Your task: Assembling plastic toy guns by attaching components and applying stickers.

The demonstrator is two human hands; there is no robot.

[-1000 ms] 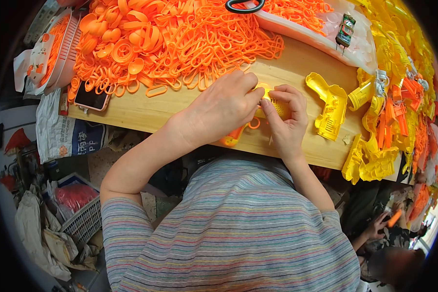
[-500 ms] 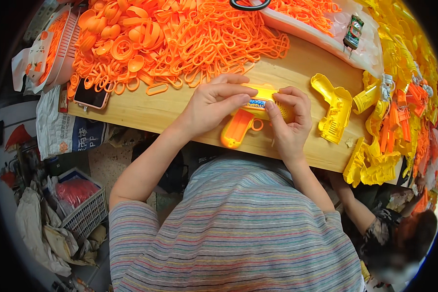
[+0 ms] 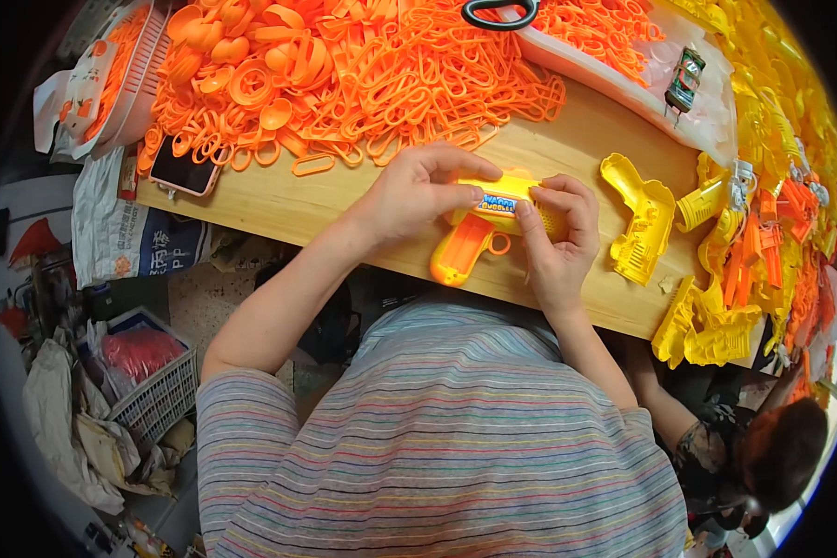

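A yellow toy gun (image 3: 448,270) with an orange grip inset and an orange ring trigger lies between my hands at the table's front edge. Its body carries a small blue label (image 3: 499,204) with light lettering. My left hand (image 3: 398,200) holds the body's left end, with thumb and forefinger at the label's left edge. From the other side my right hand (image 3: 564,232) closes on the body, thumb pressed by the label's right edge. My fingers hide part of the body. To the right rests an open yellow gun shell half (image 3: 644,228).
Orange plastic rings and clips (image 3: 372,74) are heaped along the back. A white tray (image 3: 614,82) of orange parts stands behind on the right, near scissors (image 3: 500,13). Yellow shells (image 3: 707,321) pile up at right. A phone (image 3: 184,169) lies at left. Another person (image 3: 763,456) sits at lower right.
The view has shifted slightly. My left fingers have drawn back a little to the left, so more of the label shows. Both hands keep hold of the toy gun.
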